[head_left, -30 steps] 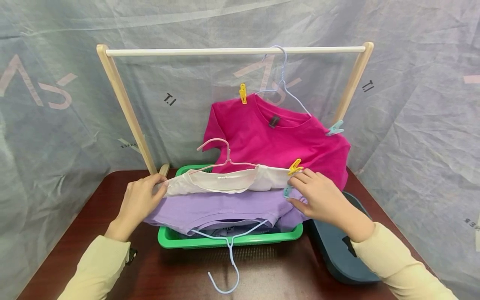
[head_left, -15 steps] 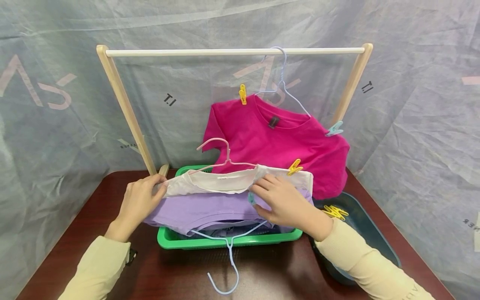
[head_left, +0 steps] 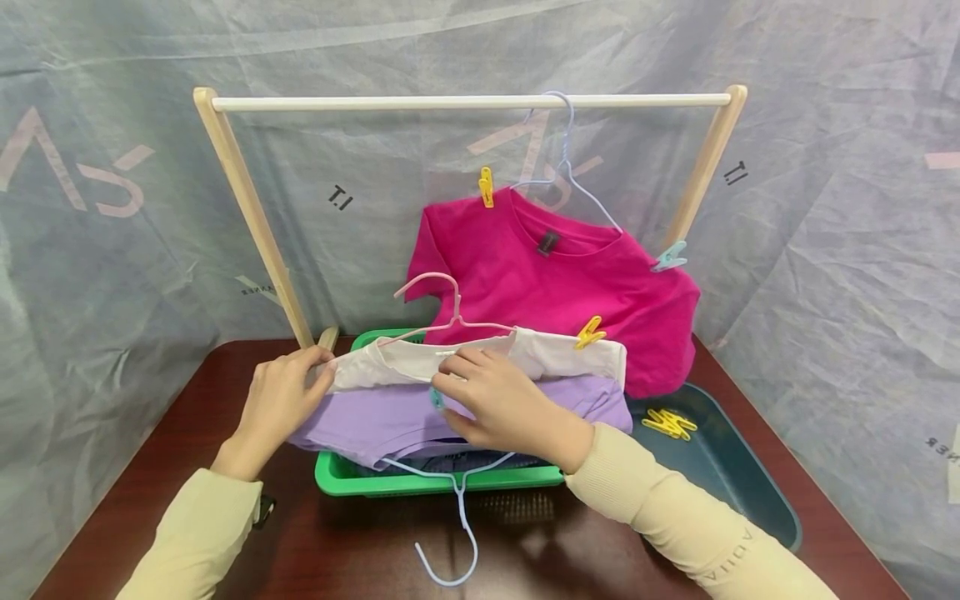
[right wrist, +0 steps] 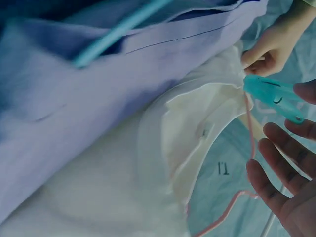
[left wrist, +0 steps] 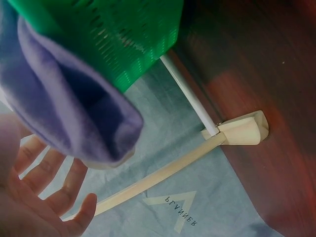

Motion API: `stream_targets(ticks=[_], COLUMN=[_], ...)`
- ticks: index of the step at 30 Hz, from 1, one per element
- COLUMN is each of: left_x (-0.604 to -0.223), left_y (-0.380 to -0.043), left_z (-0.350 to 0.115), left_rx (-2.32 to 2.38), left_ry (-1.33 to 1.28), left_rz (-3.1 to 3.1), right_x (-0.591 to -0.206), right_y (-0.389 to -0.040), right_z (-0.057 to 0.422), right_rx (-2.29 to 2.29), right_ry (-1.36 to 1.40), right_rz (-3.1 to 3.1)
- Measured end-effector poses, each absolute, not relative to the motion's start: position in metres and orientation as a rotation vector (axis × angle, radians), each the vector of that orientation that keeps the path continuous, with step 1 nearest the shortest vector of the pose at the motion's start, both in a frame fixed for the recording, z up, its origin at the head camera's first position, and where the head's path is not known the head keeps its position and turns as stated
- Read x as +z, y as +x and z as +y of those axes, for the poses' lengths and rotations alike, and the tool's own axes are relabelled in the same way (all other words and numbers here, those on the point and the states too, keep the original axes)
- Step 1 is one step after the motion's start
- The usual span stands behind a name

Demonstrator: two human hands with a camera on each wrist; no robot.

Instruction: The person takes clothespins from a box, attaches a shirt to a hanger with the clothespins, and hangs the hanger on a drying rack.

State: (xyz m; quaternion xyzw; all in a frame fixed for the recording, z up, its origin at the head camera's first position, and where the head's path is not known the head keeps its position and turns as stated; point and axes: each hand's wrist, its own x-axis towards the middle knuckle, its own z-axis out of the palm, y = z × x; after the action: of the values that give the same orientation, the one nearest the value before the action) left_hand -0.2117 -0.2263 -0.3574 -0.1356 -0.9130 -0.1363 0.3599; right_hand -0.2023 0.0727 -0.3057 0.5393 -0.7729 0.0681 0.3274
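Observation:
My left hand point(head_left: 279, 404) pinches the left shoulder of a white T-shirt point(head_left: 570, 354) at its corner. The shirt is on a pink hanger point(head_left: 456, 315), and a yellow clothespin point(head_left: 590, 332) clips its right shoulder. Between thumb and forefinger, my right hand point(head_left: 498, 404) holds a teal clothespin point(right wrist: 274, 96), in front of the white neckline; its other fingers are spread in the right wrist view. Below the white shirt, a purple T-shirt point(head_left: 375, 412) with a light-blue hanger point(head_left: 463, 517) drapes over a green basket point(head_left: 450, 482). The hanger's hook points toward me.
Behind, a magenta T-shirt point(head_left: 555, 292) hangs from the white rail point(head_left: 375, 103) of a wooden rack, with a yellow and a light-blue clothespin point(head_left: 670, 257) on its shoulders. A dark tray point(head_left: 750, 475) with several yellow clothespins point(head_left: 670, 423) sits at the right.
My right hand has moved left with the teal clothespin, from the white shirt's right shoulder across to its neckline. The tray's yellow clothespins have come into view. My left hand stays in place.

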Motion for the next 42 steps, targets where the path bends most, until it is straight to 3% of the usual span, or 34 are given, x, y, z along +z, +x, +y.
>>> stream_targets(ticks=[19, 42], left_x=[-0.357, -0.358], left_y=[-0.214, -0.212], left_z=[-0.225, -0.227], left_rx=[-0.345, -0.334], left_ry=[-0.364, -0.351], left_rz=[-2.352, -2.359], right_x=[-0.284, -0.267], right_y=[-0.213, -0.235], right_z=[0.015, -0.031], right_rx=[0.201, -0.142], right_ry=[1.438, 1.307], right_rz=[-2.020, -2.233])
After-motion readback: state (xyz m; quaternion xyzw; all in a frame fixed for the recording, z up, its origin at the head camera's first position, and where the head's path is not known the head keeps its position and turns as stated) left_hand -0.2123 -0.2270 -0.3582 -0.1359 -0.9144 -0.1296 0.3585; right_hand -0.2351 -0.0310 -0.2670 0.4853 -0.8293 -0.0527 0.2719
